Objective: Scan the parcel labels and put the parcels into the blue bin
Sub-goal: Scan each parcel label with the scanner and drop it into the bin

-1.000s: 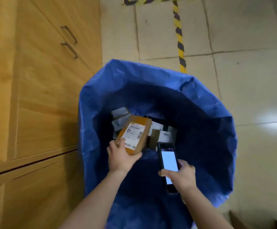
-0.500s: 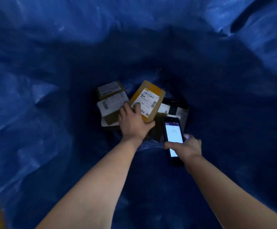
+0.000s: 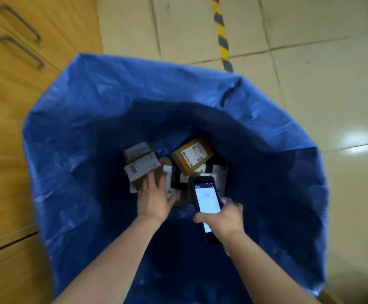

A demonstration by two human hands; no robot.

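Left fingers [image 3: 152,182]: straight and spread apart, holding nothing; they lay over the pile at mid-frame, and I could not tell whether they touched it.
Left hand [image 3: 153,200]: palm down, low inside the bin, just left of the phone.
Right fingers [image 3: 226,202]: curled round the phone's far edge, with the thumb clamped on the near edge.
Right hand [image 3: 221,219]: lower right of centre, gripping the phone from below.
Phone [image 3: 206,197]: dark case, screen lit white and facing up, its top end over the pile.
Box [image 3: 192,155]: orange card, label up, lying tilted on the pile just above centre, apart from both hands.
Parcels [image 3: 142,166]: a small heap of labelled cartons and packets on the bin floor, some overlapping; blur hid the print.
Handling: the box looked stiff, small and probably light; I judged one hand could take it by its two long edges, thumb kept off the slick label.
Bin [image 3: 73,139]: blue woven sacking, soft and creased, its rim sagging unevenly; the walls would likely give if an arm leaned on them.
Depth: the pile sat far down, so both forearms reached in past the rim.
Edges: a wooden cabinet [image 3: 14,110] stood just beside the bin along the left of the frame, leaving little room there.
Open room: tiled floor [image 3: 310,88] lay at upper right, crossed by striped tape [image 3: 220,29] at the top.
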